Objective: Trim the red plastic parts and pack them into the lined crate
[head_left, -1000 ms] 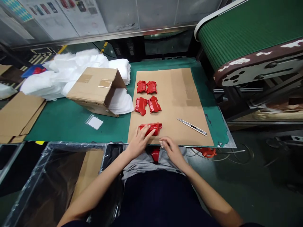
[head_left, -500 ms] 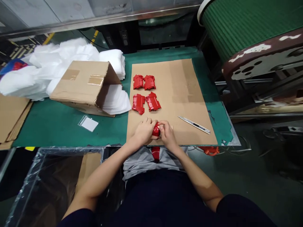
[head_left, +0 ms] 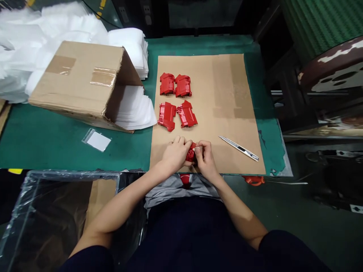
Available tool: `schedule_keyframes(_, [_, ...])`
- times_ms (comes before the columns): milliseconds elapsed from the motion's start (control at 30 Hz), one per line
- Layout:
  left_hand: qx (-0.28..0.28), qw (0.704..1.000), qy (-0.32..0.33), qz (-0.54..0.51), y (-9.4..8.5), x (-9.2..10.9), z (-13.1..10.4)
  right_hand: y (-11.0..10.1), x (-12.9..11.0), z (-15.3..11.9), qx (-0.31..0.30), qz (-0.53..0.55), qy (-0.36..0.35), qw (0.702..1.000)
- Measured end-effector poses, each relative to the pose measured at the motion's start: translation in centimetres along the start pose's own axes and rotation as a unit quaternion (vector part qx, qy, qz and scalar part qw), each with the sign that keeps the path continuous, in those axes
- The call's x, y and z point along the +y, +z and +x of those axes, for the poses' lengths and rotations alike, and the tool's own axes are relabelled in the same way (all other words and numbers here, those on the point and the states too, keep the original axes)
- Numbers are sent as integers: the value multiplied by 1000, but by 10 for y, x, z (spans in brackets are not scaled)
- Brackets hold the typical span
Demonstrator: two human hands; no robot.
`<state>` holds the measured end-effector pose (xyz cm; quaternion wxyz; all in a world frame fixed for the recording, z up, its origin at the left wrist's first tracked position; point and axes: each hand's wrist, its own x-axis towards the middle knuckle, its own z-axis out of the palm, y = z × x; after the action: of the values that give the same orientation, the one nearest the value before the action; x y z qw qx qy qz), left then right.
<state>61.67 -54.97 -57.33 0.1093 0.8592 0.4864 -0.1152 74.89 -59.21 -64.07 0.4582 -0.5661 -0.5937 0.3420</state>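
My left hand (head_left: 176, 153) is wrapped around a red plastic part (head_left: 190, 154) at the front of the cardboard sheet (head_left: 227, 102). My right hand (head_left: 206, 158) touches that part's right side, thumb and fingertips pinched together; whatever they grip is too small or hidden to make out. Beyond the hands lie more red plastic parts in two rows: a pair at the back, with a left one (head_left: 167, 84) and a right one (head_left: 183, 85), and a nearer pair, with a left one (head_left: 166, 116) and a tilted right one (head_left: 186, 114). A utility knife (head_left: 238, 148) rests on the sheet, right of my right hand.
On the left, a cardboard box (head_left: 76, 81) lies on its side with white foam sheets (head_left: 134, 109) spilling from its mouth. More white foam (head_left: 51, 30) is piled behind it. A small clear bag with a white card (head_left: 98, 140) lies on the green tabletop (head_left: 56, 132). A plastic-lined bin (head_left: 56, 211) stands below.
The view has tilted down and come closer to the table. Both hands stay at the red part, the right one's fingers slightly shifted at its edge. The other parts and the knife have not moved.
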Motion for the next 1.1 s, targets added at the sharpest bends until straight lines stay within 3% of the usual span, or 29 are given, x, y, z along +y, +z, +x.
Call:
schedule_keyframes(867, [13, 1000, 7, -17, 4, 0, 0, 2, 0, -4, 4, -34, -6, 999])
schedule_keyframes(1100, [8, 1000, 4, -8, 2, 0, 0, 5, 4, -8, 45, -24, -36, 998])
